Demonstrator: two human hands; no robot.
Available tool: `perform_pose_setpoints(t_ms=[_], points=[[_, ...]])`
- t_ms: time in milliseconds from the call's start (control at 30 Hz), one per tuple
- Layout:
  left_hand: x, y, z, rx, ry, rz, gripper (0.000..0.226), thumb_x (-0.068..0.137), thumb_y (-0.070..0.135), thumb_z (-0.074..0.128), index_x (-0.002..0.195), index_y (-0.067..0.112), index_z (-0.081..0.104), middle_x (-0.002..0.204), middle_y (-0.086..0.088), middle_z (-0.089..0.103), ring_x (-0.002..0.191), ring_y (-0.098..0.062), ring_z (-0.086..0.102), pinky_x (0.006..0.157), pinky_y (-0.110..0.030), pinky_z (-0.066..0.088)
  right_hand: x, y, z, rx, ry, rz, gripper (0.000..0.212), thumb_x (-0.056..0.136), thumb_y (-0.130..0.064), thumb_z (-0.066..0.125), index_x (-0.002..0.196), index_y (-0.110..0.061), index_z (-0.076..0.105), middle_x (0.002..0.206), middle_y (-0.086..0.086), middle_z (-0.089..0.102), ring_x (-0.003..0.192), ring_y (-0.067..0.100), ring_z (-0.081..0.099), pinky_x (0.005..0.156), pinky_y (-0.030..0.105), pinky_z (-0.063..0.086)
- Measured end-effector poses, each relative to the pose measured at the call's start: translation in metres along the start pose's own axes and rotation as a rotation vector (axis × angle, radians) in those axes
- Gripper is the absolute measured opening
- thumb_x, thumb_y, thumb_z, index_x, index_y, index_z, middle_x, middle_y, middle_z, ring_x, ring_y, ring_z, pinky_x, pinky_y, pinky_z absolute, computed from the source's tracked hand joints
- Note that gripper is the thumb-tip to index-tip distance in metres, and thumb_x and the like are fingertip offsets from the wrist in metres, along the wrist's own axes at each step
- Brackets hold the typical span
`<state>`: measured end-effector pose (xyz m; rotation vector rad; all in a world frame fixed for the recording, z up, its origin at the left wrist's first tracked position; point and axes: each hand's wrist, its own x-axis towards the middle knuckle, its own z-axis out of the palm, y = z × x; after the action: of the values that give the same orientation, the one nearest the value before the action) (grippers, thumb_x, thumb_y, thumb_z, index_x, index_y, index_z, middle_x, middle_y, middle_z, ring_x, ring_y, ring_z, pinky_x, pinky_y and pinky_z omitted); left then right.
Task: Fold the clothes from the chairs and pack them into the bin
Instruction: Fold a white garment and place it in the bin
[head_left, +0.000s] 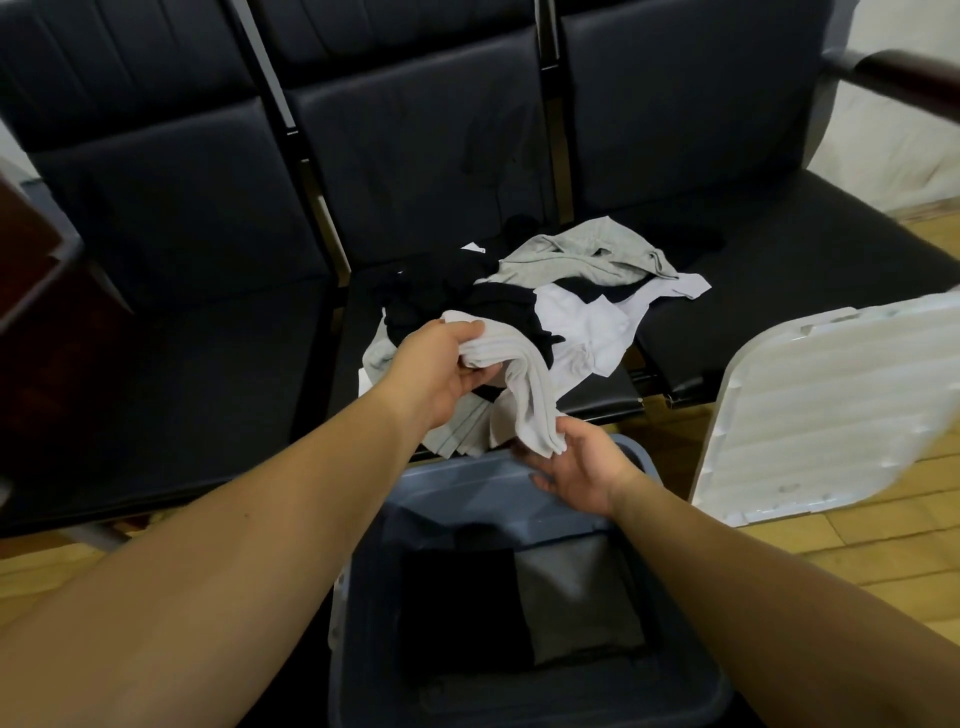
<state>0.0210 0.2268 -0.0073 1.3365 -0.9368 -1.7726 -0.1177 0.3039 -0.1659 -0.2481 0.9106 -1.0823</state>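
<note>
The left hand (441, 364) has its fingers curled round the bunched upper end of a pale grey, soft ribbed cloth garment (524, 395), lifting it off the heap. The right hand (576, 467) lies palm up with fingers loosely spread, and the garment's lower end hangs onto its fingertips; it touches the cloth but does not yet grip it. The garment's long axis runs from the left hand down and across to the right hand, so the two hands sit at its opposite ends, the left one higher and farther out.

Just beyond the left hand lies the jumbled pile of black, white and grey clothes (566, 291) on the black padded chair seat (779, 280). Directly below the right hand stands the open grey-blue plastic bin (467, 478), with folded black and grey pieces already inside. Right of the right hand, a white ribbed plastic lid (831, 410) leans against the chairs.
</note>
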Motion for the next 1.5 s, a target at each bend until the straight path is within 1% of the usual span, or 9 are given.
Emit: perform_pose_setpoints(t_ms=[167,467,767,867,933,1033,1233,1400,1500], points=[[-0.003,0.006,-0.010,-0.050,0.032,-0.029,0.028,0.096,0.005,0.059,0.122,-0.005,0.058,0.114,-0.020,0.067,0.080,-0.024,0.070,0.063,-0.028,0.062,-0.006,-0.009,0.001,0.073,-0.008,-0.064,0.029,0.093,-0.029,0.048,0.115,-0.023,0.067,0.110,0.000,0.073,0.106,0.021,0.065,0.098,0.041,0.036],[-0.009,0.009,-0.049,0.027,0.112,0.001,0.031,0.098,0.006,0.057,0.125,-0.006,0.057,0.114,-0.020,0.067,0.083,-0.025,0.069,0.068,-0.031,0.061,-0.025,-0.034,0.000,-0.013,0.079,0.020,0.012,0.075,-0.025,0.065,0.085,-0.019,0.067,0.066,-0.005,0.053,0.049,0.009,0.041,0.065,0.026,0.039],[-0.021,-0.033,-0.105,0.349,0.162,-0.238,0.010,0.100,0.009,0.053,0.094,0.005,0.059,0.076,-0.008,0.060,0.053,-0.016,0.055,0.040,-0.018,0.043,-0.053,-0.030,-0.015,-0.319,0.179,0.300,0.017,0.090,-0.030,0.067,0.099,-0.016,0.064,0.072,-0.002,0.041,0.053,0.007,0.036,0.047,0.019,0.044],[-0.022,-0.064,-0.126,0.464,0.185,-0.358,0.019,0.100,0.012,0.053,0.082,0.012,0.059,0.069,-0.003,0.055,0.051,-0.011,0.046,0.047,-0.018,0.035,-0.053,-0.016,-0.019,-0.375,0.211,0.401,0.037,0.084,-0.032,0.071,0.114,-0.012,0.065,0.077,0.001,0.051,0.053,0.005,0.042,0.043,0.012,0.043],[-0.022,-0.086,-0.137,0.510,0.186,-0.427,0.023,0.101,0.013,0.050,0.080,0.016,0.056,0.068,-0.002,0.052,0.054,-0.011,0.042,0.050,-0.019,0.030,-0.052,-0.004,-0.020,-0.377,0.197,0.435,0.021,0.093,-0.024,0.064,0.107,-0.010,0.071,0.079,0.005,0.060,0.053,0.008,0.052,0.046,0.013,0.045],[-0.020,-0.122,-0.155,0.627,0.193,-0.530,0.022,0.101,0.013,0.051,0.081,0.012,0.058,0.067,-0.005,0.053,0.052,-0.014,0.044,0.044,-0.019,0.032,-0.044,0.024,-0.027,-0.496,0.205,0.449,0.019,0.098,-0.016,0.055,0.105,-0.014,0.073,0.101,0.013,0.064,0.086,0.021,0.058,0.076,0.027,0.047],[-0.005,-0.191,-0.188,0.712,0.115,-0.648,0.022,0.095,0.009,0.054,0.108,0.002,0.069,0.089,-0.016,0.060,0.062,-0.020,0.051,0.055,-0.027,0.039,-0.024,0.093,-0.054,-0.589,0.277,0.507,0.017,0.101,-0.019,0.053,0.110,-0.022,0.068,0.091,0.009,0.057,0.071,0.016,0.048,0.059,0.024,0.041],[0.015,-0.224,-0.199,0.778,0.055,-0.813,0.009,0.093,0.010,0.060,0.097,0.007,0.069,0.080,-0.009,0.057,0.060,-0.017,0.046,0.059,-0.027,0.039,-0.002,0.121,-0.062,-0.667,0.266,0.595,0.022,0.101,-0.017,0.053,0.106,-0.012,0.073,0.084,0.007,0.059,0.066,0.014,0.047,0.053,0.021,0.040],[0.045,-0.228,-0.201,0.925,0.029,-0.853,0.021,0.096,0.015,0.057,0.077,0.007,0.058,0.067,-0.008,0.052,0.055,-0.017,0.044,0.052,-0.027,0.035,0.025,0.129,-0.065,-0.977,0.335,0.503,0.021,0.097,-0.022,0.053,0.096,-0.019,0.074,0.086,0.007,0.058,0.067,0.017,0.050,0.056,0.026,0.041]])
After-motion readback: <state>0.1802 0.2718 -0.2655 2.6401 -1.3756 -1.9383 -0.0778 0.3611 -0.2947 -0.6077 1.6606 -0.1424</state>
